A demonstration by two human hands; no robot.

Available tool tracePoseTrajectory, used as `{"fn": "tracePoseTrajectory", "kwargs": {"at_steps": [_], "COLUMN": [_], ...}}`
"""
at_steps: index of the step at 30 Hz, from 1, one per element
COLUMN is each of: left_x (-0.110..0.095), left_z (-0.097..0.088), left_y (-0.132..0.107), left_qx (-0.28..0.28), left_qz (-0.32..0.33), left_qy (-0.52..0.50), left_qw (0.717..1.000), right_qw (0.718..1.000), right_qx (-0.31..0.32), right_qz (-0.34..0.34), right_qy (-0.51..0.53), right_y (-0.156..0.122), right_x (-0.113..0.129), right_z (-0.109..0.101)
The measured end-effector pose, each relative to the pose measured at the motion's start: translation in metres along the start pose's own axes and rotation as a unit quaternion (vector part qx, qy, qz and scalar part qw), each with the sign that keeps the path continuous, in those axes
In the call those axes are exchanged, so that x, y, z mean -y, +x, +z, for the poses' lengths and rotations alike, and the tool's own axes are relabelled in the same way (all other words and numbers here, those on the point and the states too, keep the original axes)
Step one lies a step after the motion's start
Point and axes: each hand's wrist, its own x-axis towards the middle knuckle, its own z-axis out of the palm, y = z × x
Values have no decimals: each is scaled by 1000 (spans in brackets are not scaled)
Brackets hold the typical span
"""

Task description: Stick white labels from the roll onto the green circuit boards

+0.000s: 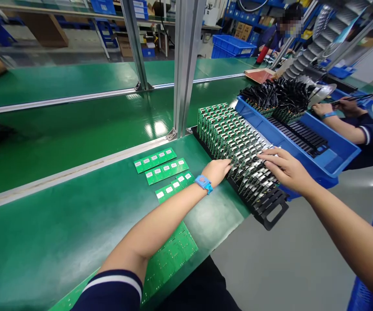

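A black slotted rack [272,207] holds several rows of upright green circuit boards [218,125] with white connectors along their tops. My left hand [218,172], with a blue wrist strap [204,183], is closed at the near left side of the rows, its fingertips pinching the end of a circuit board. On the opposite side, my right hand [285,170] reaches over the rows with thumb and fingers closed at a board's other end. The fingertips partly hide among the connectors. Flat green boards with white labels [155,160] lie left of the rack.
A blue bin [338,151] beside the rack holds black cables [270,95] and another black rack. A metal post [186,69] rises behind the boards. Larger green panels [176,250] lie under my left arm. A co-worker's hands [324,109] are at the right; the rack overhangs the table edge.
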Motion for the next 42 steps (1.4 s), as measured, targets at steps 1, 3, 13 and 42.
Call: {"fn": "tracePoseTrajectory", "kwargs": {"at_steps": [1,3,13,42], "left_x": [0,0,-17,-31], "left_z": [1,0,14,28], "left_y": [-2,-8,-24,-29], "left_qx": [-9,-33,16,32], "left_qz": [-12,-35,-23,13], "left_qy": [-6,-23,-119,-72], "left_qw": [1000,999,992,997], "right_qw": [1000,1000,995,994], "right_qx": [7,20,81,-57], "right_qz": [-5,-20,-43,-62], "right_qy": [1,-7,-32,-68], "right_y": [4,12,7,-49], "right_x": [-3,-8,-3,-1], "right_z": [-1,-4,-10,9]}}
